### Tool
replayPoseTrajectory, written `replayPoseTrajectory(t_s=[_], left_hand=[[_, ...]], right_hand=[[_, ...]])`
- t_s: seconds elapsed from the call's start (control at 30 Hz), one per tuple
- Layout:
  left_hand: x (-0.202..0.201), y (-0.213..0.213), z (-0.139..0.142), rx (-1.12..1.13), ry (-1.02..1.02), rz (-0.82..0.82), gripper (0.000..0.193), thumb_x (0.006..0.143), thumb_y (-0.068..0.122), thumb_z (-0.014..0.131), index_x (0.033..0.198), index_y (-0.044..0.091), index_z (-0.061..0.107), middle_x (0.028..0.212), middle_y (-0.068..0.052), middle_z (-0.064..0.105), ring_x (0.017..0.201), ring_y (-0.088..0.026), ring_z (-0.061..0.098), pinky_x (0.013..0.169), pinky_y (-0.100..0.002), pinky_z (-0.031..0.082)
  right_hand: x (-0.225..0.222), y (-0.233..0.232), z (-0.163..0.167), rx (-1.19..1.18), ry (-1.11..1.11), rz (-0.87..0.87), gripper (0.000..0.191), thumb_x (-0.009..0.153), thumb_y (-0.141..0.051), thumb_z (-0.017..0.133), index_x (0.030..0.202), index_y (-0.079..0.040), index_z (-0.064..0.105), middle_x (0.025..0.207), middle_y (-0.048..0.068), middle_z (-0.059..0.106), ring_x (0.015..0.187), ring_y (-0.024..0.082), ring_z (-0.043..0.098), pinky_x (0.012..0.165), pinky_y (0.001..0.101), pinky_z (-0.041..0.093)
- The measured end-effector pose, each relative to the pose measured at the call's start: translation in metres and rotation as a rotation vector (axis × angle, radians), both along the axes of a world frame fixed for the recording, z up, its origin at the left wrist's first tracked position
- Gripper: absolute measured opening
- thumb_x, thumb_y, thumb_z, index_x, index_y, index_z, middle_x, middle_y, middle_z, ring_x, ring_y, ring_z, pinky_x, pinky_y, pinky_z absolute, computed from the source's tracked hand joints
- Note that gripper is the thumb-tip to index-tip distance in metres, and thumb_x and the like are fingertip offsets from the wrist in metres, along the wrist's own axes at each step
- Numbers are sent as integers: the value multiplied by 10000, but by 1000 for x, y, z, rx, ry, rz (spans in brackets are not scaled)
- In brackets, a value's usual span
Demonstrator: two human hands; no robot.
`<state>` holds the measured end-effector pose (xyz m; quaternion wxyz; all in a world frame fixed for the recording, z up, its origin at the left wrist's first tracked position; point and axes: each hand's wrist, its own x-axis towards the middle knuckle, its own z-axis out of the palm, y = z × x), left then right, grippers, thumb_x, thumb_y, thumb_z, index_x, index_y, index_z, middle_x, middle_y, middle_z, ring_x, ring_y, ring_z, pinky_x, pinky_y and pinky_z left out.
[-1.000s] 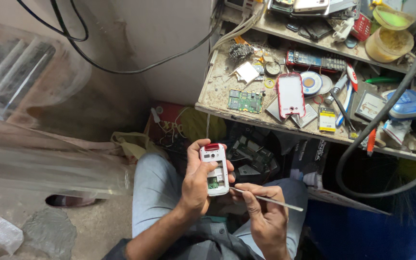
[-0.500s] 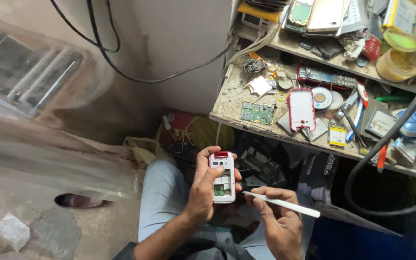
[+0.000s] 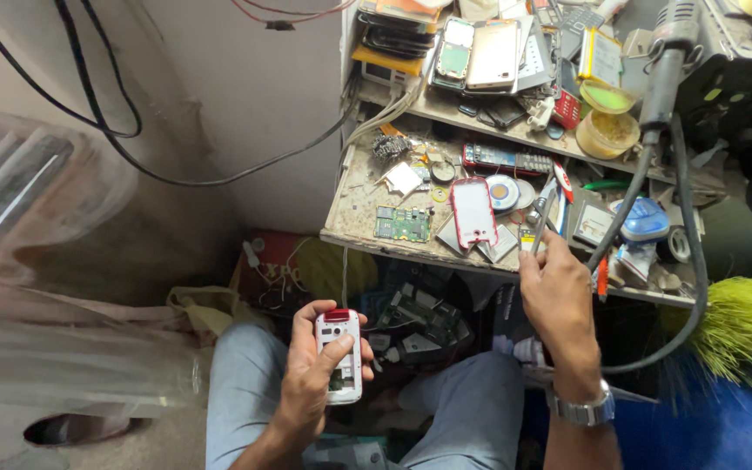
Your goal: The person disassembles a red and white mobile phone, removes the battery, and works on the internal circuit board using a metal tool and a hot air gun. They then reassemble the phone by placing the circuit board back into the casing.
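Glossy white-and-red plastic phone (image 3: 339, 355); bare green circuit board (image 3: 402, 224) — matt; shiny metal wristwatch (image 3: 581, 409); worn, scuffed counter (image 3: 354, 213) — rough and dusty.

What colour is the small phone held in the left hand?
The phone is white with a red top edge, seen clearly in the head view, held in the left hand.

A worn, stained desk (image 3: 354, 213) filled the upper middle of the frame. On it lay a green circuit board (image 3: 403, 224), a red-edged phone shell (image 3: 473, 213) just right of it, a white disc (image 3: 504, 192) and a blue cap (image 3: 644, 219) further right. Above, a shelf (image 3: 489, 129) carried stacked phones (image 3: 480, 54) and a yellow tub (image 3: 607, 133).
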<state>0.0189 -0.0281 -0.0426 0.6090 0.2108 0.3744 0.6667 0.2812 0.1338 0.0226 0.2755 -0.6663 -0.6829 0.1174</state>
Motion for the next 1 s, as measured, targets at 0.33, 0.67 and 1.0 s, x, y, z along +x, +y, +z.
replayPoseTrajectory(t_s=[0.33, 0.67, 1.0], left_hand=[[-2, 4, -2, -13, -36, -1, 460, 944, 100, 579, 1347, 74, 358, 1164, -192, 635, 787, -209, 691, 632, -336, 618], [-3, 3, -8, 16, -48, -12, 457, 944, 78, 579, 1350, 70, 368, 1168, -190, 625, 798, -208, 691, 642, -341, 621], [-8, 2, -9, 26, -41, -24, 460, 941, 87, 589, 1342, 69, 364, 1174, -183, 618, 794, -198, 689, 634, -340, 623]], right_hand=[[-13, 7, 3, 211, -141, 55, 296, 937, -172, 754, 1160, 13, 700, 960, 183, 711, 792, 316, 688, 740, 424, 541], [-30, 2, -9, 117, -1, 119, 288, 903, -163, 724, 1142, -2, 730, 932, 175, 716, 799, 288, 690, 771, 415, 546], [-1, -17, -3, 37, 452, -137, 251, 1018, -128, 641, 1192, 10, 759, 843, 115, 678, 652, 109, 561, 559, 269, 431]])
